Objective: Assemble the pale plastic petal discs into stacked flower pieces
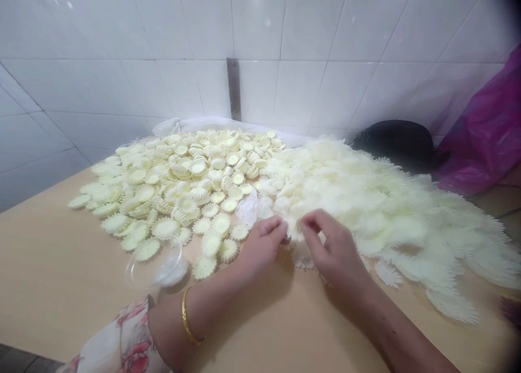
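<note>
My left hand [260, 245] and my right hand [331, 251] meet at the middle of a wooden table [61, 270]. Both pinch the same pale cream frilled petal piece [293, 227] at the near edge of a big loose heap of flat petal pieces [386, 215]. To the left lies a spread of small round, ridged yellow-green flower parts [179, 188]. A gold bangle [187, 321] sits on my left wrist.
A small clear plastic cup [160, 264] stands near my left forearm. A black rounded object [396, 142] and a magenta plastic bag [484, 128] lie at the back right. White tiled walls [122, 47] close the corner behind the table.
</note>
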`<state>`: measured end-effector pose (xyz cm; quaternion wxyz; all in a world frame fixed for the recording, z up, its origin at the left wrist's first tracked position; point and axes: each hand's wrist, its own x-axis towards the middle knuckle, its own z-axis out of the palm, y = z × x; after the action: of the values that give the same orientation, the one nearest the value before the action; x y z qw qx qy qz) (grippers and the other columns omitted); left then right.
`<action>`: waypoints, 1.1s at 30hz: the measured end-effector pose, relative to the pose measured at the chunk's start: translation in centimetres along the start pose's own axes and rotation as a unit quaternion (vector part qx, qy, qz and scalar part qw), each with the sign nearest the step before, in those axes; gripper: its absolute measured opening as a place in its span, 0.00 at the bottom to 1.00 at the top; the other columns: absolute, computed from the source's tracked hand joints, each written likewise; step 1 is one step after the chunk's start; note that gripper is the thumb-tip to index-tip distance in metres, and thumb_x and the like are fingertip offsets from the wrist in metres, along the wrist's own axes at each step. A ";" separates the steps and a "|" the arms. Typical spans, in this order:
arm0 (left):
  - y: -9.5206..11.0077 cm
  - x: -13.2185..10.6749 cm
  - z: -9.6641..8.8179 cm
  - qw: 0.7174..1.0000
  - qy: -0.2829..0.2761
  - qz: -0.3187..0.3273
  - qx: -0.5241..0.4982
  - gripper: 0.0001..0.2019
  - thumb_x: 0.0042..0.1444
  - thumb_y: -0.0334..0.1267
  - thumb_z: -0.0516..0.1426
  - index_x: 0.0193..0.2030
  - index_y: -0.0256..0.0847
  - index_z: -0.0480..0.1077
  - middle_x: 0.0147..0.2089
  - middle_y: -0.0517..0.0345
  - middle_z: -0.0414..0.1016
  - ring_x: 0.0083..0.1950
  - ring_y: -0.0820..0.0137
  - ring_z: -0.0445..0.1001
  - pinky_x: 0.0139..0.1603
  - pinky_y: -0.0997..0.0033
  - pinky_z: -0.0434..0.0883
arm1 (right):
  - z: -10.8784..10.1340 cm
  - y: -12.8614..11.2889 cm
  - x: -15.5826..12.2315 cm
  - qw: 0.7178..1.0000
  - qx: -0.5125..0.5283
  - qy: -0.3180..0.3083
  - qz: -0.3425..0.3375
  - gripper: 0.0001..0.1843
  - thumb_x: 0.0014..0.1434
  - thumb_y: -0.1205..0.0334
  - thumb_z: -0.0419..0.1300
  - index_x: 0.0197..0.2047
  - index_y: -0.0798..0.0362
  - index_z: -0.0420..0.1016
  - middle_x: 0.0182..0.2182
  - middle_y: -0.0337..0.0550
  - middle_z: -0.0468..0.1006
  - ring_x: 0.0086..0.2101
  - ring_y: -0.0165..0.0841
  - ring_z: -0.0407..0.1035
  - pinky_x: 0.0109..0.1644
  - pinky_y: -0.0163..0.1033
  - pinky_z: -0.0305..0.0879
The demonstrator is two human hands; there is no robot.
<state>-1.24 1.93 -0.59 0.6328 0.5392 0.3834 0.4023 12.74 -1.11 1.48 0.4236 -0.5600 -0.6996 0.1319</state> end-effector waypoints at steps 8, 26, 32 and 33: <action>0.4 -0.3 0.3 1.000 -0.016 -0.016 0.022 0.16 0.51 0.49 0.54 0.24 0.37 0.63 0.22 0.62 0.61 0.24 0.77 0.59 0.27 0.74 0.58 | -0.2 0.1 0.2 0.997 0.056 -0.039 0.040 0.09 0.57 0.63 0.51 0.28 0.53 0.68 0.27 0.40 0.70 0.30 0.31 0.65 0.34 0.36 0.60; 0.6 -0.4 0.7 0.992 0.002 -0.067 -0.107 0.11 0.41 0.36 0.62 0.22 0.37 0.62 0.18 0.63 0.64 0.20 0.76 0.64 0.25 0.73 0.61 | 0.6 0.2 -0.2 0.900 0.355 -0.124 0.221 0.16 0.50 0.49 0.59 0.26 0.54 0.66 0.20 0.36 0.65 0.22 0.28 0.61 0.24 0.33 0.57; 0.9 -0.4 0.6 0.994 0.090 -0.014 -0.058 0.07 0.44 0.32 0.59 0.24 0.37 0.63 0.21 0.63 0.64 0.24 0.77 0.63 0.30 0.74 0.62 | 0.3 0.3 0.0 0.943 0.261 -0.052 0.199 0.16 0.52 0.53 0.58 0.20 0.54 0.61 0.17 0.32 0.54 0.20 0.25 0.49 0.23 0.32 0.48; 0.9 -0.5 0.6 0.995 0.097 0.017 -0.032 0.06 0.45 0.32 0.58 0.24 0.37 0.63 0.22 0.63 0.64 0.26 0.77 0.63 0.31 0.74 0.61 | 0.3 0.3 0.0 0.948 0.245 -0.050 0.195 0.16 0.51 0.54 0.58 0.20 0.54 0.60 0.17 0.31 0.54 0.20 0.25 0.48 0.23 0.32 0.47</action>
<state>-0.95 1.38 0.43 0.6026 0.4831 0.4207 0.4758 12.73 -0.95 1.14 0.4781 -0.5574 -0.5432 0.4069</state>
